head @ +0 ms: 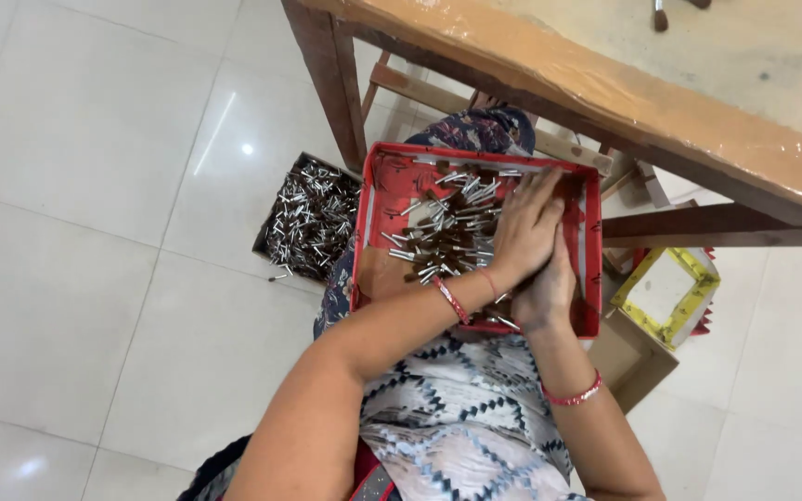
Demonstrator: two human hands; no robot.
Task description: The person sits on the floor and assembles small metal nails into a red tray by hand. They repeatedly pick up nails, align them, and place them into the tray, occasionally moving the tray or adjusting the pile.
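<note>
The person sat with a red tray (590,243) on the lap, under the edge of a wooden table (605,83). The left hand (526,227) lay flat over the right hand (542,292), fingers straight and together, pressing down on a heap of small brown-and-silver metal pieces (443,232) inside the tray. Whether the right fingers gripped anything could not be told. The tray looked tilted; a hard push could probably have tipped it and spilled pieces onto the tiled floor (85,306), near the box of similar pieces (313,218).
</note>
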